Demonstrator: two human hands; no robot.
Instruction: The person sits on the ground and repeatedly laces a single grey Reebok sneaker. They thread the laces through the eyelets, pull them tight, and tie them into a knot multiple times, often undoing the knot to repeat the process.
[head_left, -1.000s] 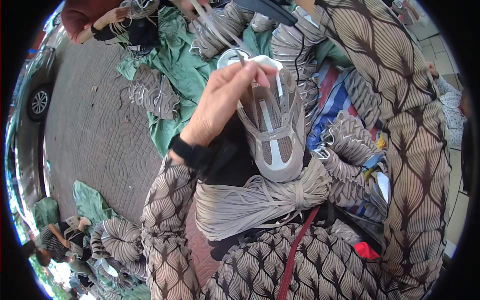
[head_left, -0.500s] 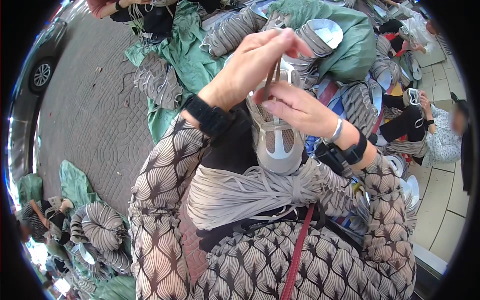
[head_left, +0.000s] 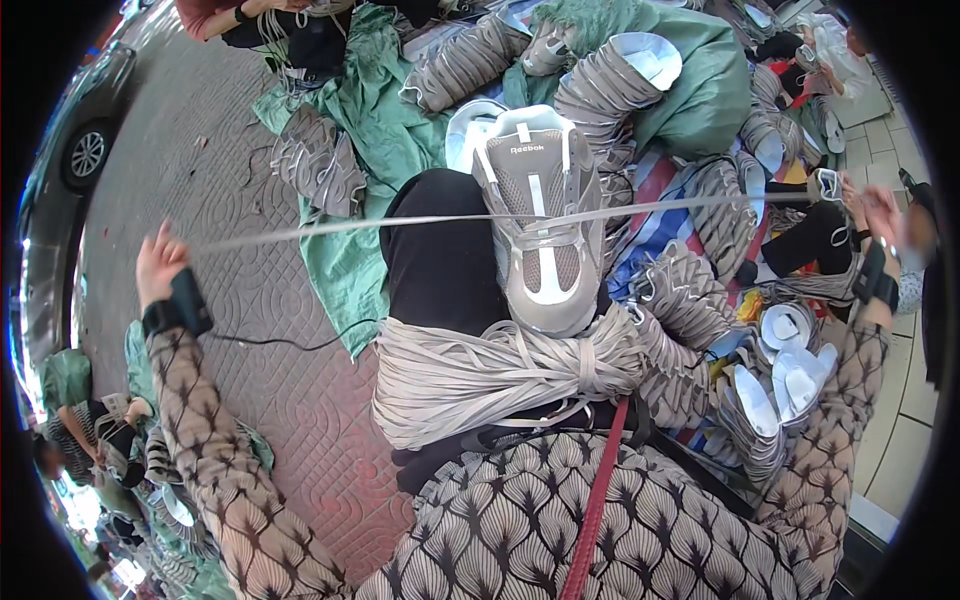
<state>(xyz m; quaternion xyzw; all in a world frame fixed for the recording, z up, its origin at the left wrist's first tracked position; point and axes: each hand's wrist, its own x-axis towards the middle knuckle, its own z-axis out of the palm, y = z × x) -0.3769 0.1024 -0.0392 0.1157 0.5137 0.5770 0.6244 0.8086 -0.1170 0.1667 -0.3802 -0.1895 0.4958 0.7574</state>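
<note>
A grey shoe upper (head_left: 548,240) with mesh and white strips rests on my lap, its toe toward me. A flat pale shoelace (head_left: 400,224) runs through the shoe's front lacing holes and stretches taut to both sides. Far out at the left, my left hand (head_left: 163,265) is closed on one end of it. My right hand (head_left: 880,215), smeared by motion at the far right, is closed on the other end. A thick bundle of laces (head_left: 480,385) lies across my lap just below the shoe's toe.
Stacked shoe uppers (head_left: 610,85) and green sacks (head_left: 700,90) lie ahead, with more uppers (head_left: 685,300) to the right. Other people sit nearby, one in black trousers (head_left: 815,240) at the right. A parked car (head_left: 95,140) stands at the left beyond patterned paving (head_left: 220,170).
My hands have gone from close together above the shoe to wide apart on either side. The lace has been drawn out between them, and the shoe now shows in full.
</note>
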